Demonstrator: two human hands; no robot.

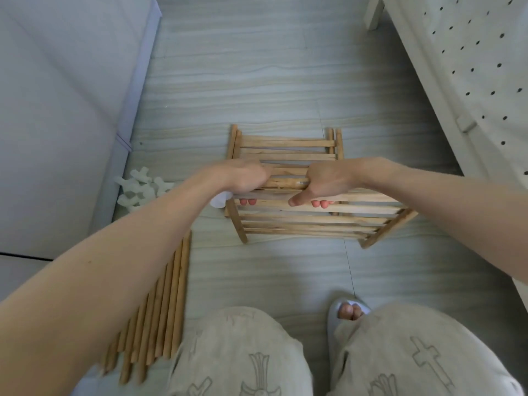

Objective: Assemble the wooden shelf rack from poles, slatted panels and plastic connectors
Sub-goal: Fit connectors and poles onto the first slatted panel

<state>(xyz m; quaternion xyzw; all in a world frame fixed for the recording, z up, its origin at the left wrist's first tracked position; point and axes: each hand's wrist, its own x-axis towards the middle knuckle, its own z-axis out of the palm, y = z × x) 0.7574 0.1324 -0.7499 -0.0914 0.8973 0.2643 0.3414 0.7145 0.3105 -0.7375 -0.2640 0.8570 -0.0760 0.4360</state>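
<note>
I see both hands out over a stack of slatted panels (285, 155) on the grey floor (257, 81), roughly mid-frame. Left hand (248, 177) curls round a slat of the top panel (314, 221); its fingertips (247, 202) show pink under the wood. Something white (218, 200) sticks out below that hand, too blurred to say what it is or whether the hand holds it. Right hand (323, 181) grips the same panel, thumb lying along a slat, fingertips poking through beneath. Top panel sits tilted, near edge swung right, partly covering the panels below.

Loose poles (168, 304) lie bundled on the floor at left, partly hidden by my left forearm. White plastic connectors (140, 185) piled beyond them, against the pale cabinet (57, 110). On the right, a white pegboard (471, 67) leans in, close to the panels' right side. Knees in beige printed trousers (243, 352) fill the bottom edge, and a slipper (347, 310) with toes showing rests on the floor between them.
</note>
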